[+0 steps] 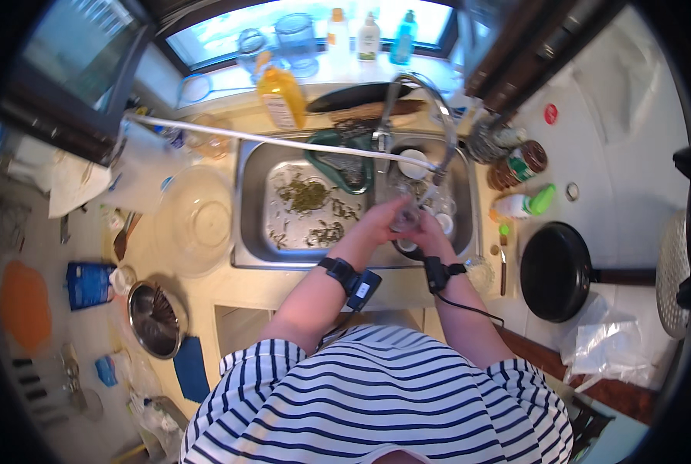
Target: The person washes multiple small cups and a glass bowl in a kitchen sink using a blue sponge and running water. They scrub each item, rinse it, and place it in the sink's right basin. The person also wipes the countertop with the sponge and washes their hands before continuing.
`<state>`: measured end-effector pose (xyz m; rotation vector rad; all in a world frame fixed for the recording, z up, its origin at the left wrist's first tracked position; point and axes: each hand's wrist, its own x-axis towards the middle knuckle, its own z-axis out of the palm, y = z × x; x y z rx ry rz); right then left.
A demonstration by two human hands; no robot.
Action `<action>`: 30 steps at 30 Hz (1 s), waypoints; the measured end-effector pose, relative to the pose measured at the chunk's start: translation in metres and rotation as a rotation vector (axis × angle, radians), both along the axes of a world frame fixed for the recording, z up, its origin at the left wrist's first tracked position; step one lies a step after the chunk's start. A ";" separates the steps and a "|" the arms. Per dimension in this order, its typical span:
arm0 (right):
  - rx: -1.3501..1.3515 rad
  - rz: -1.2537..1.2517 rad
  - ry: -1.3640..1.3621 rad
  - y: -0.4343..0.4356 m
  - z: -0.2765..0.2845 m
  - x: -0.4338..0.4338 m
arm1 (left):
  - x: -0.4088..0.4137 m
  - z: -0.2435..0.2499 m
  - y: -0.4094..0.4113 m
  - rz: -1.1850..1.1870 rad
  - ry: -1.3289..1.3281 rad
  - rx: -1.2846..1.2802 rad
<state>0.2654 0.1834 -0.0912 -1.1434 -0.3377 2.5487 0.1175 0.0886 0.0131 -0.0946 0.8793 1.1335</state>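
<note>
Above the right basin of a steel double sink, both my hands hold a small clear glass. My left hand grips it from the left, and my right hand closes on its other side. The nozzle of a flexible tap hangs just beyond the glass, and what looks like a water stream runs down toward it. Under and around my hands, the basin holds a white round piece, a smaller white one and a dark vessel, partly hidden.
Wet green leaves lie scattered in the left basin, beside a green strainer basket. A white hose crosses above the sink. Left stand a clear bowl and a steel bowl; right, jars and a black frying pan. A yellow bottle stands behind.
</note>
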 end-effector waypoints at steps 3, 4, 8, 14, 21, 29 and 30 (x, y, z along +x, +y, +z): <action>-0.052 -0.165 -0.127 0.030 -0.036 0.037 | -0.009 0.044 -0.016 -0.355 0.697 -0.208; -0.100 -0.186 -0.252 0.024 -0.011 0.016 | -0.025 0.029 -0.037 -0.349 0.904 -0.212; -0.153 -0.178 -0.319 0.029 0.009 0.006 | -0.078 0.017 -0.102 -0.318 1.244 -0.091; -0.038 -0.240 -0.117 0.021 0.019 -0.005 | -0.202 0.068 -0.217 0.167 1.134 -0.052; -0.030 -0.341 -0.068 0.019 0.018 -0.009 | -0.342 0.076 -0.254 -0.437 1.777 -0.686; -0.054 -0.401 0.113 -0.006 0.058 -0.025 | -0.349 0.059 -0.229 -0.869 1.620 -1.140; -0.062 -0.369 0.152 -0.002 0.054 -0.023 | -0.344 0.066 -0.224 -0.886 1.646 -1.122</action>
